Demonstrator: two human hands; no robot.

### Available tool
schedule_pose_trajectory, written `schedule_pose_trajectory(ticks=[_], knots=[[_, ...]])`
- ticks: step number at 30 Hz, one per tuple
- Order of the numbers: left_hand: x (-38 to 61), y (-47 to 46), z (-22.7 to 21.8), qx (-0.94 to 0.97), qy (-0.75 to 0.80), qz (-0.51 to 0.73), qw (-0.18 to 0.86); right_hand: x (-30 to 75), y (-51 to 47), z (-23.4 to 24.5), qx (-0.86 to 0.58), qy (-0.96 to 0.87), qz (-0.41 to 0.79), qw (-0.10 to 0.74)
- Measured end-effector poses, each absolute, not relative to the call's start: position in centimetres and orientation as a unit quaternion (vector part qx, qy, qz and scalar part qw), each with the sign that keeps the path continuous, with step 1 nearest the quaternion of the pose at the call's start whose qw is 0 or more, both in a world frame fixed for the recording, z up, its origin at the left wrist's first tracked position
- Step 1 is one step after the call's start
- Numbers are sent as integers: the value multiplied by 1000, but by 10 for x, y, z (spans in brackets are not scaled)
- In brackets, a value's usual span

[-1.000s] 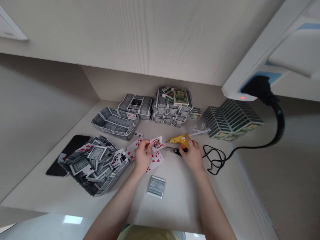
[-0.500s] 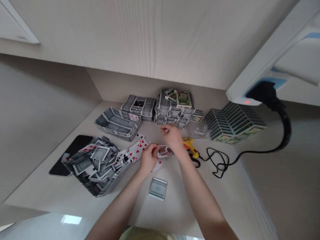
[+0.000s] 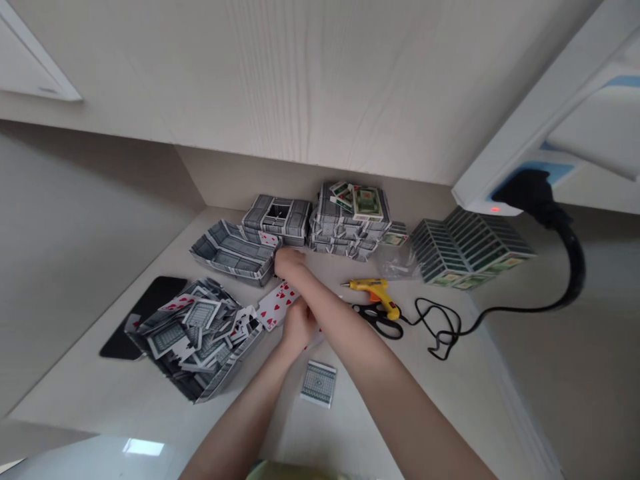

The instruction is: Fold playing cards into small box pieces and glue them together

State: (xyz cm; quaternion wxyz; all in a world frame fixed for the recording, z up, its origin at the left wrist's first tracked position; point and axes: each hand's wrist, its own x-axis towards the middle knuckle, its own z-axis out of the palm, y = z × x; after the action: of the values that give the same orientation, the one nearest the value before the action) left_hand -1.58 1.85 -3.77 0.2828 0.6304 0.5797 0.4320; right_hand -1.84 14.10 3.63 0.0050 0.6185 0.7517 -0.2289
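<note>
My left hand [image 3: 299, 323] is closed in the middle of the table, its fingertips covered by my right forearm. The face card it was pinching is hidden from view now. My right hand [image 3: 290, 263] reaches across to the left, fingers curled down beside the grey tray made of folded cards [image 3: 235, 250]. Whatever lies under those fingers cannot be made out. Between the hands and the card-filled box lies a heart playing card [image 3: 273, 307], face up. A face-down stack of cards [image 3: 319, 383] rests nearer to me.
A box of loose cards [image 3: 200, 347] stands left, beside a black flat pad [image 3: 127, 333]. Right lie a yellow glue gun [image 3: 375, 292], black scissors [image 3: 385, 325] and a cord [image 3: 445, 333]. Folded-card boxes [image 3: 345, 227] and a striped card-box row [image 3: 475, 247] stand behind.
My right hand has swung left and down from above the glue gun to the tray's near corner, its forearm now crossing my left hand. My left hand has barely moved.
</note>
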Motion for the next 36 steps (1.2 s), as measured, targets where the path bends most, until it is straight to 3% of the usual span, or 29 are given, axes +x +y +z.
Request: schedule_pose_trajectory(ticks=[5,9,12,14,17,24,36], knots=[[-15,17,-33,624,563,447,307,4,143,49,583,762,-282,-18],[-12,19,-33,576,549,475,374,38,126,63,536,766,-339,-106],[-11,22,-33,538,548,502,398,64,99,69,412,635,-594,-272],[-12,23,-31,522,537,523,406,80,80,69,368,560,-661,-336],[-17,24,-26,498,512,553,430,105,57,62,375,493,-662,-423],[-24,26,-18,443,514,579,451,145,26,26,483,375,-578,-540],[-22,20,-17,514,524,546,404,138,10,5,519,356,-563,-536]])
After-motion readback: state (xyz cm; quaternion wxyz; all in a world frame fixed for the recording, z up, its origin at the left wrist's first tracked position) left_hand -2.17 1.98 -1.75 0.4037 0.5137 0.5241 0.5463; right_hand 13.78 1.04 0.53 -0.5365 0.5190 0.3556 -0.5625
